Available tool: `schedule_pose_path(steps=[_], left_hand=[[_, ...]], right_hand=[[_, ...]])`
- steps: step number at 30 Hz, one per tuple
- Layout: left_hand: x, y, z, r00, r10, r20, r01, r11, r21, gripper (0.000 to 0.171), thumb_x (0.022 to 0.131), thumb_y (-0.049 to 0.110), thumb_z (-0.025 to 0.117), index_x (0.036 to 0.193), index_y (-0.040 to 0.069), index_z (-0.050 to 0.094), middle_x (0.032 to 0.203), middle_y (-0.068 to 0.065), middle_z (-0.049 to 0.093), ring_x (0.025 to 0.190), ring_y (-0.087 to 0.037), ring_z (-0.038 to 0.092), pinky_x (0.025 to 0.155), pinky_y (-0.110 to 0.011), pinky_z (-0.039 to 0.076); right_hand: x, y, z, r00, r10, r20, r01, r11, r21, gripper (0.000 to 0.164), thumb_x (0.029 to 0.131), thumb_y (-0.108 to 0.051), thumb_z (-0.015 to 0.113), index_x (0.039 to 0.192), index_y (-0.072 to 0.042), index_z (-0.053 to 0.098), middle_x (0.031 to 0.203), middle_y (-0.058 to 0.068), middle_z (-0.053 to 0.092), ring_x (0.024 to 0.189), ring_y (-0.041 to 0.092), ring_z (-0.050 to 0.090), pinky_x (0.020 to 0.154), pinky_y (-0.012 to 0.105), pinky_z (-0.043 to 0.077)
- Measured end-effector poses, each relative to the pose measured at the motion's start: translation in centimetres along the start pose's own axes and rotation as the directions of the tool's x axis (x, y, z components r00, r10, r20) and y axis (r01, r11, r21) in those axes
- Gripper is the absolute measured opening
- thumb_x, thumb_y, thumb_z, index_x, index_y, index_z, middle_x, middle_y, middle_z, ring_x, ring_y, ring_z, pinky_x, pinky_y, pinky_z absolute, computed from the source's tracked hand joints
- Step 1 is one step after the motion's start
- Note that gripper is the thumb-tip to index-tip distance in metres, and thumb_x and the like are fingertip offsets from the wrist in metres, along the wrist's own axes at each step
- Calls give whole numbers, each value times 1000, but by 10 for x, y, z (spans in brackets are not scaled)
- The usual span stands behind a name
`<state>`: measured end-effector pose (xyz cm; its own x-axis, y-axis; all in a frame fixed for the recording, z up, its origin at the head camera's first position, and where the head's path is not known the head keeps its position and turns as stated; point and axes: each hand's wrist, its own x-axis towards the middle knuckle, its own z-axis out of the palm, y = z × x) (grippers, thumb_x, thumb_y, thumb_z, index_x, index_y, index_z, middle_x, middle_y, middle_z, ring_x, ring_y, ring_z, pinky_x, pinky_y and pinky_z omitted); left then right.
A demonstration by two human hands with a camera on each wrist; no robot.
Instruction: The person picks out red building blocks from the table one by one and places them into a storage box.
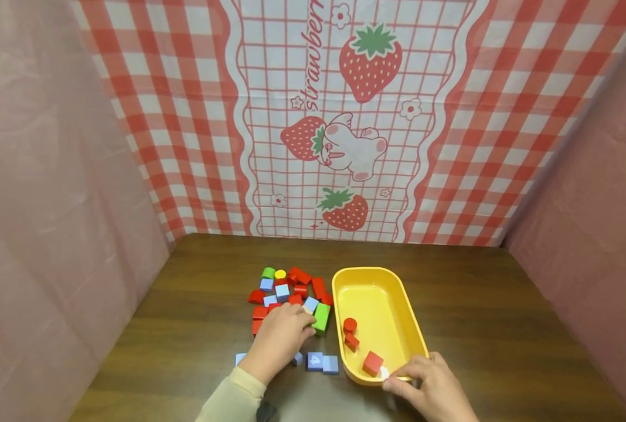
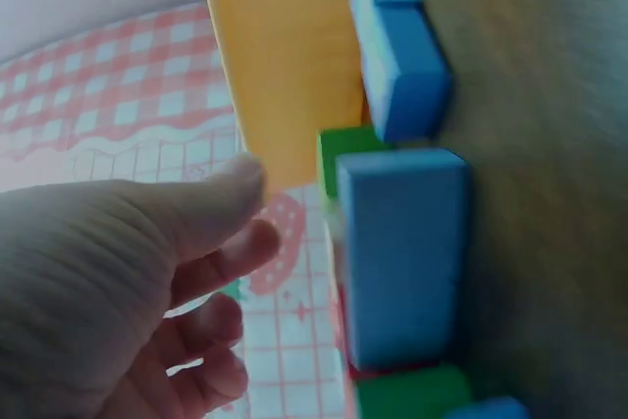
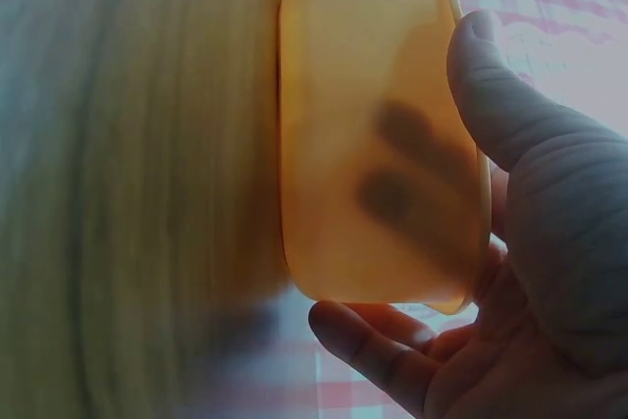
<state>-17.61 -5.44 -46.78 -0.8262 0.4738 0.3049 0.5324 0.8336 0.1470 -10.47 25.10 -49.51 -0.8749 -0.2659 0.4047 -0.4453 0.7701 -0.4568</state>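
Note:
My left hand point(image 1: 283, 337) hovers low over a heap of toy blocks, fingers slightly bent and nothing held. A green block point(image 1: 321, 317) lies just right of its fingertips, with a light blue block point(image 1: 310, 304) behind it. Some blocks under the hand are hidden. At the near right corner of a yellow tray point(image 1: 376, 310), my right hand point(image 1: 434, 387) grips the rim. In the right wrist view, its thumb lies along the tray's edge and the other fingers reach around the corner. The tray holds a red cylinder point(image 1: 350, 324), a small red block point(image 1: 351, 342) and a red cube point(image 1: 373, 363).
Blue blocks point(image 1: 315, 361) lie in a row nearer the body, left of the tray. At the heap's far side are a green cylinder point(image 1: 268, 273), a yellow piece point(image 1: 280, 274) and several red blocks point(image 1: 260, 313). A strawberry-patterned cloth point(image 1: 334, 146) hangs behind the wooden table point(image 1: 482, 305).

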Motion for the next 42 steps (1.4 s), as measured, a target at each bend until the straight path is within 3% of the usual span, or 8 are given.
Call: schedule_pose_path(steps=[5,12,24,29,32,38,42], left_hand=[[-16,-2,7,998,-23,66,22,1000,14,26,84,37,78,98,16,79,90,2,68,78,-18,54,67,-34,49],[-21,11,16,993,-118,24,117,993,20,18,82,33,79,80,15,79,83,0,63,75,-20,53,63,-37,49],[-13,32,24,976,-217,14,215,973,79,14,78,28,75,64,24,73,60,6,65,65,-21,50,55,-37,38],[-15,33,25,958,-286,23,284,957,64,17,83,32,75,71,20,75,66,6,67,68,-22,51,59,-40,40],[-15,32,26,949,-314,-17,315,946,72,20,84,35,75,74,18,74,67,4,68,67,-23,52,58,-40,40],[-12,28,30,921,-388,-35,390,917,87,22,77,41,81,72,21,75,61,5,64,64,-21,53,56,-38,41],[-10,28,31,919,-392,-35,394,915,87,20,73,36,85,69,21,74,58,4,63,60,-21,53,54,-38,41]], right_hand=[[0,-2,-1,997,52,57,-52,999,-2,13,71,-53,81,73,-46,71,73,-29,54,73,8,40,58,24,38],[0,-1,-1,982,134,133,-134,991,-11,16,72,-60,76,73,-45,71,73,-28,54,74,10,41,60,25,38],[1,-1,0,993,85,87,-86,996,3,13,71,-56,80,72,-47,70,71,-29,53,74,8,41,60,25,38],[1,1,2,999,28,36,-29,1000,10,14,70,-53,82,73,-48,69,73,-30,53,73,7,40,58,23,38],[0,1,2,1000,6,17,-6,1000,12,14,70,-51,83,73,-48,70,73,-30,53,73,7,39,57,23,38],[0,3,2,1000,-3,11,3,1000,8,15,69,-53,83,73,-48,70,73,-31,53,74,6,40,59,23,38],[-1,5,4,1000,-25,-1,25,1000,17,15,69,-51,84,73,-48,69,74,-32,54,75,5,41,59,23,38]])
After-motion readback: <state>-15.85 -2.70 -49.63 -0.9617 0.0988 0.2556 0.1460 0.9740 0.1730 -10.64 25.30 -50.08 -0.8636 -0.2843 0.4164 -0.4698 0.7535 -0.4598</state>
